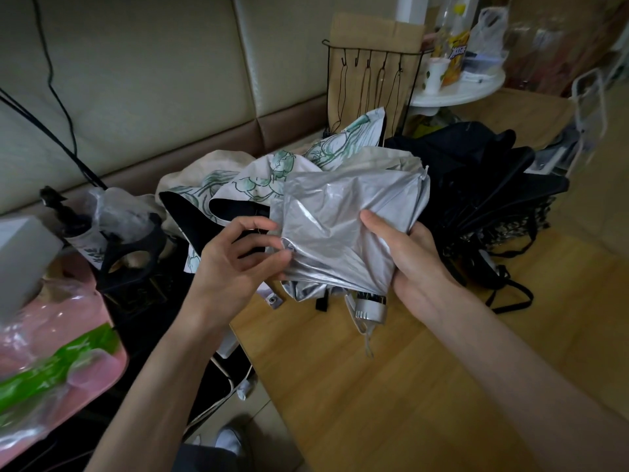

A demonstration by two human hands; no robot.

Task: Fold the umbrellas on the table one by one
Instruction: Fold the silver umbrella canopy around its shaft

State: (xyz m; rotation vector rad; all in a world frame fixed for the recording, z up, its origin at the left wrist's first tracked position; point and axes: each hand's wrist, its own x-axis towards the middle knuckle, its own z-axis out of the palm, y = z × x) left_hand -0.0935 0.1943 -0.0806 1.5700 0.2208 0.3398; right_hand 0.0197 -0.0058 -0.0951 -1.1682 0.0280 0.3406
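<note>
A silver umbrella (343, 226) is held above the wooden table (391, 386), its canopy bunched and its silver handle (371, 310) hanging toward me. My right hand (412, 264) grips the gathered canopy from the right, thumb on top. My left hand (238, 260) pinches a fabric edge at the canopy's left side. Behind it lies a white umbrella with green flower print and black lining (258, 185). A black umbrella (483, 185) lies unfolded on the table to the right.
A beige sofa (153, 80) runs along the back. A black wire rack (371, 86) and a round white stand with a cup and bottle (456, 90) are behind the umbrellas. A pink surface with plastic bags (51, 352) is at the left.
</note>
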